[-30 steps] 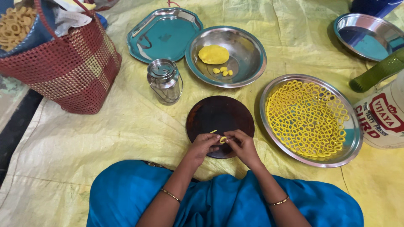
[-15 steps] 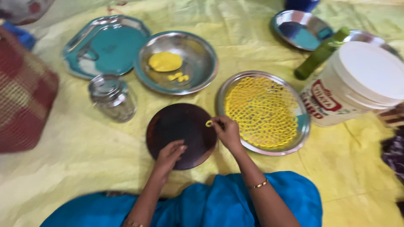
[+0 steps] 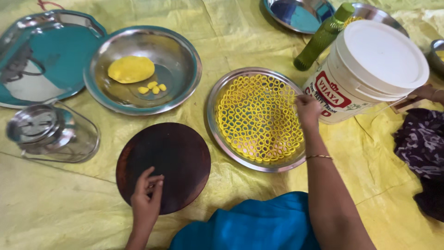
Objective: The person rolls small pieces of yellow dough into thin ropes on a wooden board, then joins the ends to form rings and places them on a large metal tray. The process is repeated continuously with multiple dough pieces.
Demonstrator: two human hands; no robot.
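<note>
Yellow sheeting covered the floor; the left hand point(image 3: 147, 199) lay flat, holding nothing, steadying the dark round board point(image 3: 163, 166), while the right hand point(image 3: 307, 111), fingers pinched, set a dough ring on the steel tray point(image 3: 257, 119) near the sheet's middle

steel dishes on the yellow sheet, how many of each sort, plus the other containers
Steel plates and bowls in view: 5, counting the bowl with dough, the plate of rings, the teal-reflecting tray, and two at the top edge
Glass jar: 1
White bucket: 1
Green bottle: 1
Total: 8
</note>
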